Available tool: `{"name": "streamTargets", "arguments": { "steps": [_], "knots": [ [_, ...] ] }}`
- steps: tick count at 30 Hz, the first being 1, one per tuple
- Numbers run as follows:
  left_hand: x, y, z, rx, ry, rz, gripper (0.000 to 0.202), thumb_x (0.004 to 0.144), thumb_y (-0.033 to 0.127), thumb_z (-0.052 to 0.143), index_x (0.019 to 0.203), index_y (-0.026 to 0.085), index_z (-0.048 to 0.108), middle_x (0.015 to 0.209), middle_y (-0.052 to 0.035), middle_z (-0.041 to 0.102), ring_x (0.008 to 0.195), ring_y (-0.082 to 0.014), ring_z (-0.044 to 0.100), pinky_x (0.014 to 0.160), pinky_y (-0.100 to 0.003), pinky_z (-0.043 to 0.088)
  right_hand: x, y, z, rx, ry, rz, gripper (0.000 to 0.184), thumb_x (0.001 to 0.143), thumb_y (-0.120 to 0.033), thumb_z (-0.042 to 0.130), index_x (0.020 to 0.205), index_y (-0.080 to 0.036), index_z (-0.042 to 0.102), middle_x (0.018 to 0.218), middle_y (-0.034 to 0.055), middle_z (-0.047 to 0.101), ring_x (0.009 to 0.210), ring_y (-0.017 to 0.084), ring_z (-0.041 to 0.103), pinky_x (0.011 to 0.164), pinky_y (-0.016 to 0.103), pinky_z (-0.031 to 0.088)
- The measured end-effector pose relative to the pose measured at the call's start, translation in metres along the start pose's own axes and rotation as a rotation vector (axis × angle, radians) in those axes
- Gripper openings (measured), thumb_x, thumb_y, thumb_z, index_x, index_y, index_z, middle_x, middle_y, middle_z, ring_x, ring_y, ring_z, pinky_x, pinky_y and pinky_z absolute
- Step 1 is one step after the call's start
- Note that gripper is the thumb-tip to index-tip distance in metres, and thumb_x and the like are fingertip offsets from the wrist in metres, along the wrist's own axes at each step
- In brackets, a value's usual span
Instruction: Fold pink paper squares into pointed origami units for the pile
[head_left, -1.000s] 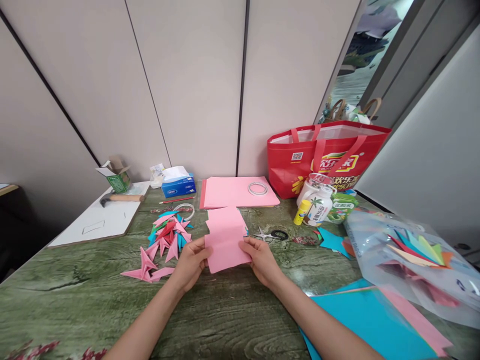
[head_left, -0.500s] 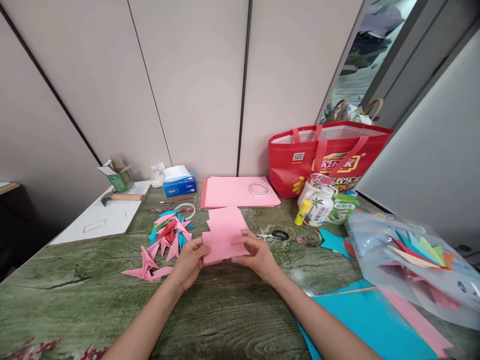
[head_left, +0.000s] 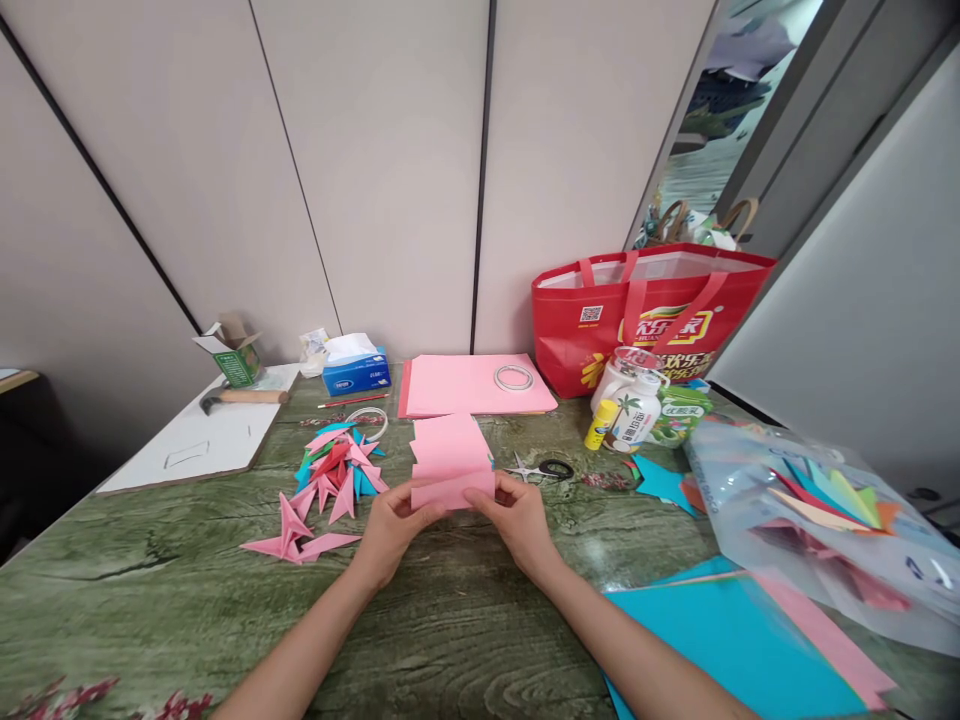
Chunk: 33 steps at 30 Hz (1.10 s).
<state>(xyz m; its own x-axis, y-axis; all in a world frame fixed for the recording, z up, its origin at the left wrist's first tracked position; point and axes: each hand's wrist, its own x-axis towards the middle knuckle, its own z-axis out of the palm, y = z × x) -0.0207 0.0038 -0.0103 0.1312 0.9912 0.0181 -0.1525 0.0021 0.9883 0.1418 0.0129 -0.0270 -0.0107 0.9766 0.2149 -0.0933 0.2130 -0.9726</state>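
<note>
Head view: one person is sitting at a green wood-grain bench (head_left: 150, 600), both bare forearms reaching in from the near edge.
Left hand (head_left: 394, 525): gripping the near left corner of a pink paper sheet (head_left: 450, 455); fingers (head_left: 421, 514) are closing narrowly, pinching the paper edge.
Right hand (head_left: 517, 520): gripping the near right corner of the same sheet; its fingers (head_left: 487, 503) are pinching likewise.
Sheet position: it is lying mid-bench, straight ahead of the person, between the two hands; a narrow band along its near edge is showing as a fold, and the far part is resting flat on the bench.
Left of sheet: a pile of folded paper points (head_left: 337, 470), pink, red and blue, is lying just beside the left hand.
Right of sheet: small scissors (head_left: 544, 468) are lying near the right hand, not touching it.
Behind sheet: a stack of pink sheets (head_left: 465, 385) is sitting towards the wall, with a ring of tape (head_left: 514, 377) resting on it.
Far left: a white board (head_left: 202, 435) is carrying a hammer (head_left: 240, 396); a blue tissue box (head_left: 356, 372) is standing by the wall.
Far right: a red shopping bag (head_left: 645, 310) is standing upright; in front of it a white bottle (head_left: 636, 415) and a yellow glue stick (head_left: 596, 425) are standing close together.
Near right: a clear plastic bag (head_left: 810, 510) is holding coloured paper pieces; a large blue sheet (head_left: 720, 640) is lying beside the right forearm.
</note>
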Motion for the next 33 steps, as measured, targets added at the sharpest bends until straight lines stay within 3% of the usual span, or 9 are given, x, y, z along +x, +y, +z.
{"name": "streamTargets", "arguments": {
  "steps": [3,7,10,13,18,21,27,33],
  "knots": [
    [-0.0006,-0.0032,0.0017,-0.030,0.066,-0.036,0.023,0.059,0.026,0.070,0.077,0.012,0.068,0.071,-0.0040,0.069,0.068,-0.0194,0.062,0.070,-0.035,0.050,-0.0034,-0.0032,0.0036,0.103,-0.036,0.067,0.026,0.059,-0.033,0.069,0.075,-0.016,0.057,0.068,0.0001,0.059,0.061,0.014,0.055,0.056,0.025,0.047],
    [-0.0007,-0.0033,0.0030,-0.008,0.130,-0.003,0.025,0.057,0.027,0.071,0.077,0.012,0.068,0.069,-0.0035,0.068,0.063,-0.0184,0.060,0.061,-0.031,0.051,-0.0056,-0.0032,0.0056,0.187,-0.058,0.073,0.053,0.058,-0.027,0.070,0.106,-0.023,0.048,0.078,-0.0004,0.062,0.065,0.015,0.058,0.056,0.025,0.048],
    [-0.0015,-0.0015,0.0030,0.091,0.175,0.080,0.033,0.058,0.025,0.070,0.089,0.015,0.066,0.086,-0.0048,0.067,0.074,-0.0187,0.060,0.063,-0.027,0.050,-0.0058,-0.0029,0.0046,0.088,-0.067,0.026,0.038,0.063,-0.027,0.066,0.099,-0.020,0.057,0.085,0.0030,0.063,0.073,0.016,0.058,0.064,0.026,0.047],
    [-0.0031,0.0006,0.0044,0.096,0.173,0.119,0.056,0.060,0.024,0.068,0.114,0.019,0.053,0.101,-0.0053,0.063,0.079,-0.0181,0.059,0.062,-0.026,0.051,-0.0059,-0.0042,0.0036,-0.019,-0.029,0.005,0.023,0.067,-0.030,0.063,0.086,-0.018,0.065,0.085,0.0044,0.064,0.073,0.017,0.058,0.064,0.027,0.046],
    [-0.0051,0.0025,0.0082,0.023,0.145,0.062,0.072,0.060,0.026,0.068,0.126,0.018,0.039,0.079,-0.0024,0.066,0.062,-0.0144,0.059,0.057,-0.027,0.052,-0.0061,-0.0023,0.0030,-0.085,0.014,-0.001,0.023,0.066,-0.032,0.063,0.084,-0.018,0.067,0.079,0.0040,0.066,0.068,0.017,0.057,0.060,0.027,0.046],
    [-0.0049,0.0023,0.0088,-0.011,0.162,0.017,0.068,0.057,0.028,0.070,0.119,0.017,0.047,0.074,-0.0014,0.065,0.058,-0.0140,0.058,0.055,-0.029,0.053,-0.0056,0.0015,0.0026,-0.087,0.016,0.010,0.022,0.066,-0.031,0.064,0.083,-0.018,0.067,0.078,0.0039,0.066,0.064,0.016,0.056,0.057,0.026,0.045],
    [-0.0038,0.0026,0.0088,-0.039,0.187,-0.047,0.034,0.052,0.028,0.073,0.080,0.011,0.066,0.068,-0.0021,0.064,0.058,-0.0141,0.056,0.051,-0.029,0.053,-0.0043,0.0025,0.0018,-0.044,0.000,0.057,0.021,0.065,-0.031,0.064,0.081,-0.017,0.068,0.074,0.0038,0.067,0.059,0.015,0.055,0.054,0.025,0.043],
    [-0.0041,0.0047,0.0098,-0.040,0.158,-0.067,0.028,0.053,0.027,0.073,0.075,0.011,0.066,0.065,-0.0014,0.064,0.057,-0.0146,0.056,0.052,-0.030,0.053,-0.0039,-0.0017,0.0017,-0.023,-0.059,0.023,0.021,0.066,-0.030,0.064,0.083,-0.018,0.067,0.082,0.0049,0.068,0.072,0.018,0.060,0.064,0.029,0.048]
  ]
}}
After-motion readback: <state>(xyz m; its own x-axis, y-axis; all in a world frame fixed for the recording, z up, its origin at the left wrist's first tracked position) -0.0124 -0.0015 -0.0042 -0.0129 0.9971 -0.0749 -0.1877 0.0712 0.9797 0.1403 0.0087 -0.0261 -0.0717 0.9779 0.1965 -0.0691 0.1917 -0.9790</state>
